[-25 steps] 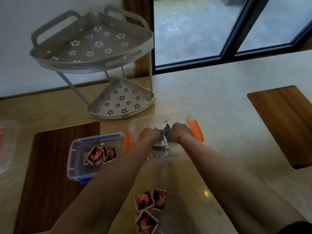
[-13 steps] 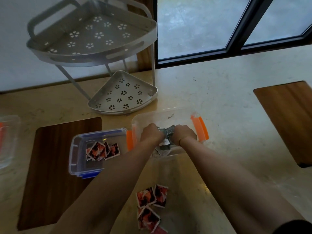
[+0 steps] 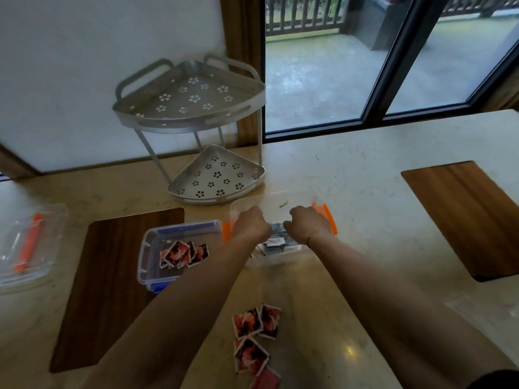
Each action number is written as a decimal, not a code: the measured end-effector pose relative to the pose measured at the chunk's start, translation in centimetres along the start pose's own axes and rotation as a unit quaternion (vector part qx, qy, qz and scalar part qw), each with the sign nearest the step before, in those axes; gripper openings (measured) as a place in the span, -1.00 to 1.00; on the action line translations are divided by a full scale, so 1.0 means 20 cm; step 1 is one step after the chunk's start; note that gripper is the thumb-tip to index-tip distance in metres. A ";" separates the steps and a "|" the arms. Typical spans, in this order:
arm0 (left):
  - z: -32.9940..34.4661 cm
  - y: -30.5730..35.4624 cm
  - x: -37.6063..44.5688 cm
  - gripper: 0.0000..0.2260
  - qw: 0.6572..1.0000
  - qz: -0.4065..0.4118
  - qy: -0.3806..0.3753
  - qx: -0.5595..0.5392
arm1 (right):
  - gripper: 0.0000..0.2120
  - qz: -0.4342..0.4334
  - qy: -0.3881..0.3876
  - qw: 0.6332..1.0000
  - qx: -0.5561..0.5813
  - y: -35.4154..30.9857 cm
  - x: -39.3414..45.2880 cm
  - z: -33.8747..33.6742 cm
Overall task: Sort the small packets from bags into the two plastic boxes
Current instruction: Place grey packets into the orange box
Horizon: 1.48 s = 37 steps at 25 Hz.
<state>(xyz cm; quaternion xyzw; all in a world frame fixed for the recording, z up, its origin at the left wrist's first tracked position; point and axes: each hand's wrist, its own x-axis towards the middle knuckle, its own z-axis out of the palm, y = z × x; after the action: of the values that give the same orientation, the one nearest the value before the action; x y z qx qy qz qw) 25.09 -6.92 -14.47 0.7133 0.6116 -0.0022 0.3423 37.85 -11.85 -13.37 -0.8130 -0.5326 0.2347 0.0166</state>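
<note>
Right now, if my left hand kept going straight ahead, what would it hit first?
Probably the far wall of the orange-clipped box that the left hand is over, then the corner rack; depth is unclear.

Grey packets (image 3: 276,242) fill the orange-clipped box (image 3: 325,217); red ones (image 3: 182,252) the blue-clipped box (image 3: 179,228).

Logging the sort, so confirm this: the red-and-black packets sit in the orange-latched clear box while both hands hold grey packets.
Wrong box. The head view shows the red-and-black packets in the blue-latched clear box; the left hand and right hand hold grey packets over the orange-latched clear box.
</note>
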 end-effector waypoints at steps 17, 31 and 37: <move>-0.08 -0.58 -0.70 -0.57 0.994 0.041 0.005 -0.102 | -0.63 -0.169 0.107 0.979 -0.043 0.04 -0.64 0.27; 0.43 -0.93 -0.93 -0.58 0.975 0.152 -0.031 0.156 | -0.62 -0.231 -0.023 0.966 -0.116 0.26 -1.04 0.87; 0.51 -0.90 -0.89 -0.54 0.938 0.234 -0.011 0.256 | -0.63 -0.304 -0.022 0.941 -0.150 0.17 -1.07 0.89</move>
<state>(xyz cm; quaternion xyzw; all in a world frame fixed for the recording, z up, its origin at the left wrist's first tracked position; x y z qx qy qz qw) 9.15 -27.00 -23.47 0.8998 0.4020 -0.0867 0.1456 26.70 -35.96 -22.37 -0.6004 -0.7834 0.1540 -0.0465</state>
